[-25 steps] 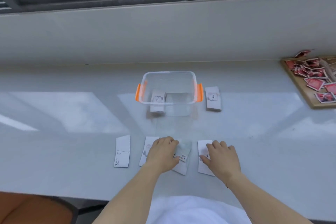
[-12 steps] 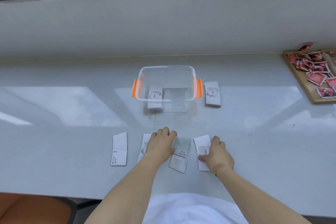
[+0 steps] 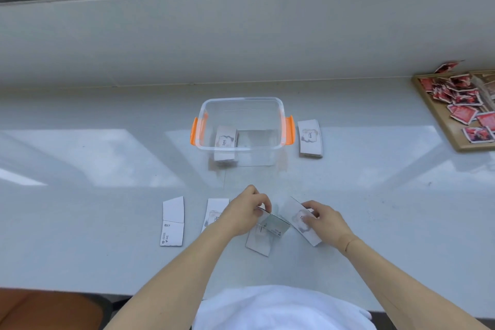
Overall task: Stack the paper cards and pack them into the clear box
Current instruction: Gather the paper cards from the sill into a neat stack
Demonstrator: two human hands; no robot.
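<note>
A clear box (image 3: 278, 115) with orange handles stands mid-counter and holds a small stack of white cards (image 3: 225, 139) at its left side. Another card stack (image 3: 310, 138) lies just right of the box. Near the front edge, my left hand (image 3: 245, 211) pinches the top edge of a greyish card (image 3: 276, 225), lifted and tilted over another card (image 3: 258, 242) lying flat. My right hand (image 3: 325, 218) grips a white printed card (image 3: 296, 215), raised at an angle. Two more cards lie flat to the left: one (image 3: 214, 213) partly under my left wrist, one (image 3: 173, 221) further left.
A wooden tray (image 3: 442, 128) with several red-printed cards sits at the far right. A grey wall and window frame rise behind the counter. An orange-brown seat (image 3: 48, 308) shows at bottom left, below the counter's front edge.
Both hands went from pressing flat on the cards to pinching them. The left lifted the greyish card's edge; the right raised and turned its white card.
</note>
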